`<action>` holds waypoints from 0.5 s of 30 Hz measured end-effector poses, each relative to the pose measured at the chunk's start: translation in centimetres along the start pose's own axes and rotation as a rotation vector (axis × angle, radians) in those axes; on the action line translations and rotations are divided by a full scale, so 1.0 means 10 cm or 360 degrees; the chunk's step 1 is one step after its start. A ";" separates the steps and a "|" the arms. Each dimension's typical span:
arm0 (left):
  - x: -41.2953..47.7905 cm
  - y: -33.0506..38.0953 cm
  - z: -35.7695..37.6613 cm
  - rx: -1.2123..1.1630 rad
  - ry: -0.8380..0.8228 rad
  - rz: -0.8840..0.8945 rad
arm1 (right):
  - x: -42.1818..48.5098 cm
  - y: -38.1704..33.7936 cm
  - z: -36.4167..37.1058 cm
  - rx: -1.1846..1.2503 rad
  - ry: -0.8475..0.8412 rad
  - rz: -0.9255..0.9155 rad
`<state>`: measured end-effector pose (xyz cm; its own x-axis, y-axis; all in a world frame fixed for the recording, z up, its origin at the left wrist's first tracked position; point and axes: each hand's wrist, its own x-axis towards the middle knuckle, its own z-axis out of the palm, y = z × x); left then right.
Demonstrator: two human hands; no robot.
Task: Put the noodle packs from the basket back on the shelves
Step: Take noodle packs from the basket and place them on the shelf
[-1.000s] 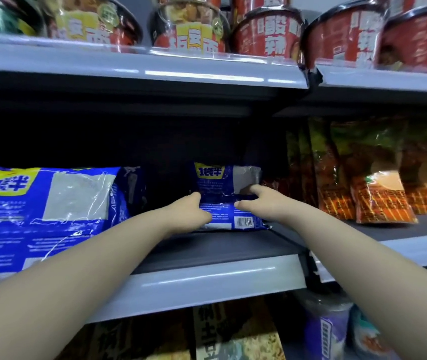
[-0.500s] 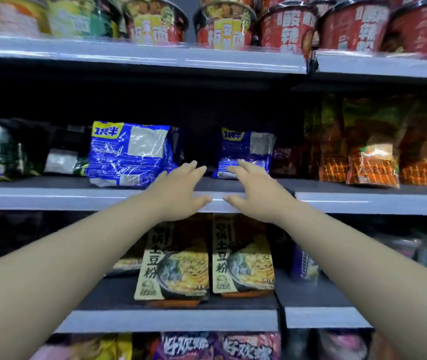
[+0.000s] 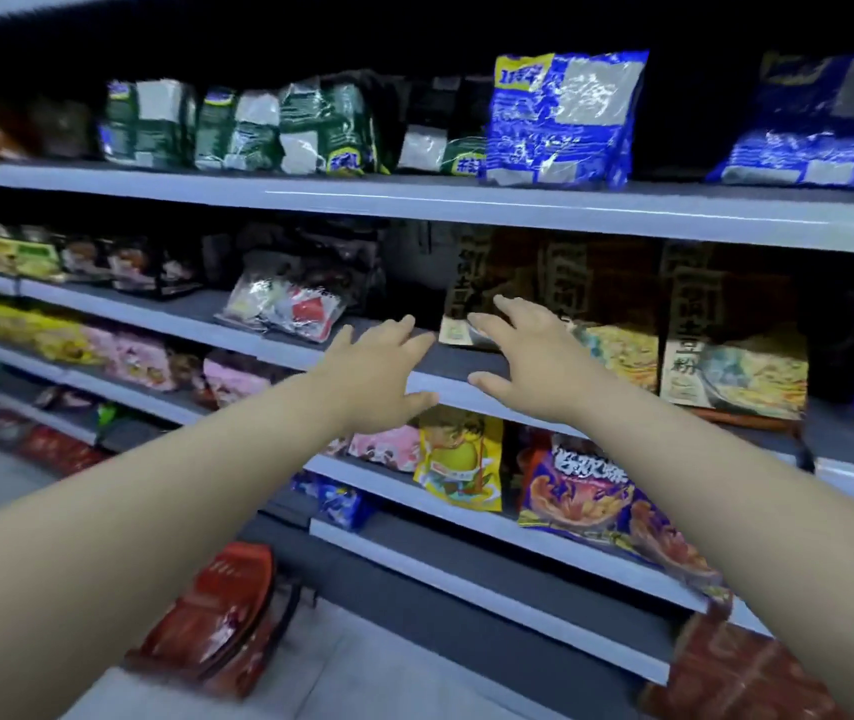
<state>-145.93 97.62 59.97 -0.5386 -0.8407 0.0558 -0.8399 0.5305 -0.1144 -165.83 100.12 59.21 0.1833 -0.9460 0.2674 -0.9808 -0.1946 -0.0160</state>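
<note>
Both hands are empty and held out in front of the shelves with fingers spread. My left hand (image 3: 378, 374) hovers before the edge of the middle shelf (image 3: 445, 387). My right hand (image 3: 529, 356) is beside it, in front of a brown noodle pack (image 3: 471, 283). Two blue noodle packs stand on the upper shelf: one (image 3: 565, 116) above my hands, the other (image 3: 819, 122) at the far right. A red basket (image 3: 217, 621) with red packs in it sits on the floor at the lower left, partly behind my left forearm.
Green and black noodle packs (image 3: 238, 127) line the upper shelf to the left. A clear bag with red and white print (image 3: 284, 304) lies on the middle shelf. Yellow (image 3: 458, 462) and purple (image 3: 596, 496) packs stand on the shelf below. Red packs (image 3: 736, 672) lie at the lower right.
My hands have let go of the blue pack, now left on the upper shelf, and drawn back and down, open. The view has dropped and swung, bringing the lower shelves and basket into sight.
</note>
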 end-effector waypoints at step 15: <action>-1.37 -2.78 1.52 -0.0027 -0.0391 -0.0356 | 0.94 -2.96 1.78 0.0150 -0.0428 -0.0307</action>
<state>-114.20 92.70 47.35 -0.3103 -0.9365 -0.1634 -0.9376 0.3299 -0.1099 -133.87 92.36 45.01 0.3885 -0.9214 0.0111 -0.9179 -0.3881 -0.0823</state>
